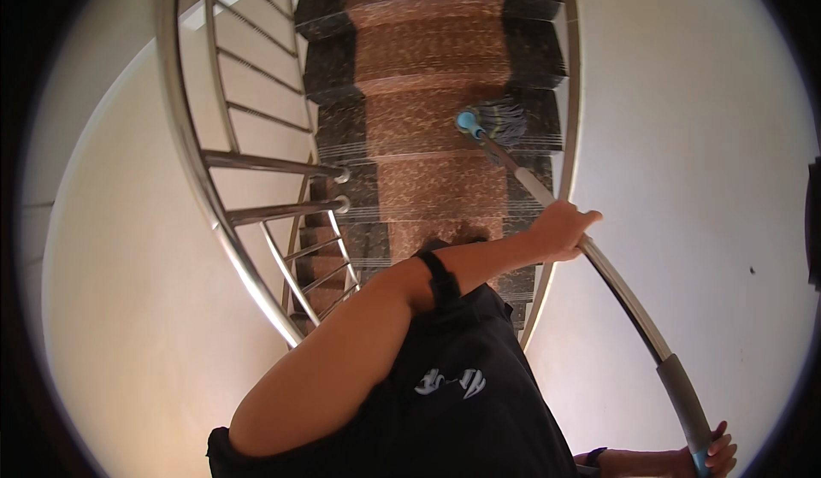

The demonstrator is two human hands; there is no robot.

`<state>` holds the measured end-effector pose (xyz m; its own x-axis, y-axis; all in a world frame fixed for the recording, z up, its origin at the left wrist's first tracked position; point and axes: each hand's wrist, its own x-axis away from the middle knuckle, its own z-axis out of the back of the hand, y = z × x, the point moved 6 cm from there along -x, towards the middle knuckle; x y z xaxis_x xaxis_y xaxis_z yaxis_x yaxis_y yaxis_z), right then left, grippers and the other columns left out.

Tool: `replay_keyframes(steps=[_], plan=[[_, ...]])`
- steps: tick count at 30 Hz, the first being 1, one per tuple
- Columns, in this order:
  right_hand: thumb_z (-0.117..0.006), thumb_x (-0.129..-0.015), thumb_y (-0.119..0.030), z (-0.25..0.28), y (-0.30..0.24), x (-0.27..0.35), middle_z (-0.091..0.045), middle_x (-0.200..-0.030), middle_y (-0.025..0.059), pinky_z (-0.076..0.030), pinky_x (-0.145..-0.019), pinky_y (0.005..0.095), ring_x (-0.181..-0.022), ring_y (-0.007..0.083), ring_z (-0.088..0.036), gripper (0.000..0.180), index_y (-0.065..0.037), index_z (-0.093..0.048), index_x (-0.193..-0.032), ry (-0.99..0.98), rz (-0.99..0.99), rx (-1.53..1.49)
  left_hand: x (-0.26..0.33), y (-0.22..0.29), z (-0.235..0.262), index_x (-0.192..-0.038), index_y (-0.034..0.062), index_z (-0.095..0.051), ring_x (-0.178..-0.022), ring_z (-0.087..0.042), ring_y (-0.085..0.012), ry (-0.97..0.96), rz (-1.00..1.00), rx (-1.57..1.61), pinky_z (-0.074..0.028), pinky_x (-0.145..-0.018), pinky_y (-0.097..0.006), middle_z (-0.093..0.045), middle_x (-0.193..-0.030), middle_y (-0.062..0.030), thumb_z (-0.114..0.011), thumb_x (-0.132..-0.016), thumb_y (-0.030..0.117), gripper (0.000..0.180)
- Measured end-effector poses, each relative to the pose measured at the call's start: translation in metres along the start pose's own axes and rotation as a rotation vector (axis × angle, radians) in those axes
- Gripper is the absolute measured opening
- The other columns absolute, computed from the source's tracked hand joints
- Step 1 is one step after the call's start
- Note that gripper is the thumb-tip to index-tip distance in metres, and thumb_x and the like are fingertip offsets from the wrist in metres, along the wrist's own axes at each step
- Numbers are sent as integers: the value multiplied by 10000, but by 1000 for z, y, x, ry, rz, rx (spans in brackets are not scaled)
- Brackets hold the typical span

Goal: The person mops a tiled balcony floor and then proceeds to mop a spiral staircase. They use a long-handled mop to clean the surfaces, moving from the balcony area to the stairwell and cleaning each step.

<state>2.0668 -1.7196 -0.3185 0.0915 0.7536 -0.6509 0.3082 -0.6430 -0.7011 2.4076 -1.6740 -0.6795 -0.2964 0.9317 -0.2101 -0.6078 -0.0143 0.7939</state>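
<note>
A mop runs diagonally from the stairs to the lower right. Its grey stringy head (503, 120), with a light-blue socket (467, 122), rests on a step toward the right side of the stairs. My left hand (564, 231) is wrapped round the metal pole (629, 292) just behind a light sleeve on it. Down at the lower right, my right hand (723, 455) closes round the handle's end, near the dark grip (684, 398) and a blue tip. Part of that hand is hidden behind the handle.
Stone stairs (436, 119) with a reddish-brown middle and dark sides rise ahead. A shiny metal railing (190, 149) curves along the left, with a lower flight (321, 274) showing through its bars. On the right stands a pale wall (684, 136), close to the pole.
</note>
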Motion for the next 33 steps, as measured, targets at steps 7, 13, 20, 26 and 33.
replay_keyframes(steps=[7, 13, 20, 26, 33], plan=[[-495, -962, -224, -83, 155, 128, -413, -713, 47, -475, -968, 551, -742, 206, -547, 244, -91, -402, -780, -430, -714, -188, 110, -145, 99, -1001, 66, -674, -782, -587, -316, 27, 366, -280, -447, -678, -450, -655, -790, -96, -778, -706, 70, 312], [-520, -966, -199, -104, 205, 200, -570, -768, 80, -469, -988, 582, -894, 282, -660, 196, -86, -502, -808, -461, -934, -131, 190, -214, 122, -987, 82, -716, -850, -635, -310, -164, 580, -319, -364, -999, -484, -698, -781, -90, -782, -682, 74, 312], [-546, -942, -196, -83, 235, 184, -571, -782, 63, -459, -988, 551, -945, 269, -646, 170, -104, -518, -802, -409, -1046, -210, 198, -208, 84, -1028, 131, -739, -833, -662, -289, -155, 478, -284, -447, -834, -491, -707, -806, -77, -751, -754, 99, 276], [-581, -932, -201, -22, 258, 187, -626, -864, 80, -444, -962, 449, -946, 266, -631, 146, -68, -571, -872, -293, -1118, -27, 171, -216, 45, -1039, 179, -742, -848, -658, -315, -534, 577, -466, -431, -800, -544, -681, -786, -96, -668, -818, 166, 233], [-555, -933, -293, 80, 121, 59, -531, -859, 59, -365, -1063, 532, -965, 243, -561, 224, -82, -484, -901, -311, -809, 49, 99, -68, -27, -852, 110, -685, -773, -638, -338, -312, 221, -113, -437, -710, -524, -622, -734, -106, -648, -755, 87, 107]])
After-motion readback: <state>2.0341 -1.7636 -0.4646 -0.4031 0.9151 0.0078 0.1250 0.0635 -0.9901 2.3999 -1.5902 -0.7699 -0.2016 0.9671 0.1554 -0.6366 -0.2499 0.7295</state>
